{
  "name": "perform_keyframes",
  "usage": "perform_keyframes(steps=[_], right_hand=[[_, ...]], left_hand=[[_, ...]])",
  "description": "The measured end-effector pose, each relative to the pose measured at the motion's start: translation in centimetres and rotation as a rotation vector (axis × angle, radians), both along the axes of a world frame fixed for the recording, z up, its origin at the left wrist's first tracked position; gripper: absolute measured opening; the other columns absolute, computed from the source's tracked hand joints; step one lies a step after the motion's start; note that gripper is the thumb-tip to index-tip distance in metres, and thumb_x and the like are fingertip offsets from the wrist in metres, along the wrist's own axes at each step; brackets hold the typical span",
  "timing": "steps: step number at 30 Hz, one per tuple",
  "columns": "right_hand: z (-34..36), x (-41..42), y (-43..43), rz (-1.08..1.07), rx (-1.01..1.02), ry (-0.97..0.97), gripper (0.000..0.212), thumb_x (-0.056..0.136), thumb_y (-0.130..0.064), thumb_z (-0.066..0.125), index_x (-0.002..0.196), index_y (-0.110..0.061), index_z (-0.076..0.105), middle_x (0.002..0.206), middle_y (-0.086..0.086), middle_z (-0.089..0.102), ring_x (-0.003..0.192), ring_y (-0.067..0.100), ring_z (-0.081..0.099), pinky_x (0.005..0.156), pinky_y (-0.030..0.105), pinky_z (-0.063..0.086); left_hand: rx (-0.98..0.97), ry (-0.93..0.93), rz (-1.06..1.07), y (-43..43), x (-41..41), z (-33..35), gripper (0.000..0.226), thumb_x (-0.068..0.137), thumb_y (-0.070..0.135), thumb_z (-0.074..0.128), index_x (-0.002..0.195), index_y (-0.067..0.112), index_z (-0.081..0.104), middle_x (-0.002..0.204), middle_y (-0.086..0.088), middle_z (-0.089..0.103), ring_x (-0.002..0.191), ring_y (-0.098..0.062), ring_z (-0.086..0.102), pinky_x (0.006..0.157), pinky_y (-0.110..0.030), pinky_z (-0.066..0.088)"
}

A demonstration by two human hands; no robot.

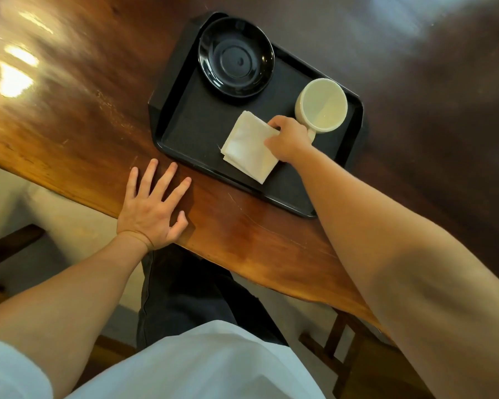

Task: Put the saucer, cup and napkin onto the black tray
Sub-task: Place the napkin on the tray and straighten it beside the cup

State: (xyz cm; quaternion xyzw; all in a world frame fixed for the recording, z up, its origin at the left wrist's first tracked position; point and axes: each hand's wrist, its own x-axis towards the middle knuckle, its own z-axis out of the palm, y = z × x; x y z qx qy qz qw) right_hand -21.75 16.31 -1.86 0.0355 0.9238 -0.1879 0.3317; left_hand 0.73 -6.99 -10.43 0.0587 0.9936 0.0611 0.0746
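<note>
A black tray (190, 131) lies on the wooden table. On its far left part rests a glossy black saucer (236, 57). A cream cup (321, 104) stands upright and empty at the tray's right side, its handle toward me. Between them, on the tray's near part, lies a folded white napkin (248, 146). My right hand (288, 139) pinches the napkin's right corner, just beside the cup's handle. My left hand (153, 208) rests flat on the table, fingers spread, just left of the tray's near corner, holding nothing.
The brown wooden table (78, 116) has a wavy near edge running from left to lower right. Below it are my dark trousers (185, 295), a white shirt and a wooden stool frame (337, 338) at the lower right.
</note>
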Motion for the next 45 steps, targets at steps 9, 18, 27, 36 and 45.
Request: perform_keyframes(steps=[9, 18, 27, 36, 45], right_hand=[[-0.1, 5.3, 1.4, -0.083, -0.166, 0.318, 0.048, 0.093, -0.007, 0.059, 0.139, -0.014, 0.049, 0.142, 0.006, 0.049, 0.125, 0.022, 0.047, 0.094, 0.027, 0.035], [2.0, 5.7, 4.7, -0.885, -0.378, 0.191, 0.031, 0.097, -0.025, 0.060, 0.126, -0.015, 0.056, 0.106, 0.004, 0.067, 0.079, 0.015, 0.072, 0.065, 0.029, 0.062], [1.1, 3.4, 4.3, -1.145, -0.587, 0.034, 0.013, 0.096, -0.030, 0.064, 0.103, -0.019, 0.065, 0.094, 0.005, 0.072, 0.072, 0.015, 0.070, 0.053, 0.022, 0.057], [0.9, 2.6, 3.4, -1.305, -0.698, 0.020, 0.009, 0.095, -0.014, 0.066, 0.098, -0.006, 0.067, 0.087, 0.014, 0.076, 0.070, 0.018, 0.075, 0.059, 0.025, 0.060], [1.5, 0.9, 5.8, -1.365, -0.672, 0.078, 0.006, 0.096, -0.012, 0.064, 0.094, -0.007, 0.065, 0.087, 0.014, 0.074, 0.071, 0.018, 0.075, 0.060, 0.025, 0.061]], left_hand=[[-0.010, -0.022, -0.003, 0.0, 0.0, 0.4, 0.073, 0.086, 0.055, 0.043, 0.154, 0.026, 0.040, 0.166, -0.016, 0.031, 0.154, -0.045, 0.022, 0.125, -0.062, 0.008], [0.011, -0.053, 0.017, 0.2, -0.1, 0.6, 0.071, 0.087, 0.056, 0.041, 0.151, 0.025, 0.043, 0.166, -0.015, 0.032, 0.155, -0.043, 0.021, 0.126, -0.061, 0.007], [0.008, -0.057, 0.010, 0.1, -0.2, 0.4, 0.072, 0.086, 0.056, 0.040, 0.151, 0.024, 0.043, 0.166, -0.016, 0.031, 0.154, -0.044, 0.020, 0.126, -0.060, 0.003], [0.001, -0.074, 0.004, 0.0, -0.1, 0.4, 0.073, 0.085, 0.054, 0.039, 0.151, 0.022, 0.044, 0.165, -0.018, 0.030, 0.154, -0.046, 0.018, 0.126, -0.062, 0.003], [-0.006, -0.069, -0.010, -0.1, 0.0, 0.0, 0.073, 0.086, 0.054, 0.038, 0.150, 0.020, 0.045, 0.166, -0.018, 0.027, 0.155, -0.046, 0.017, 0.126, -0.062, 0.001]])
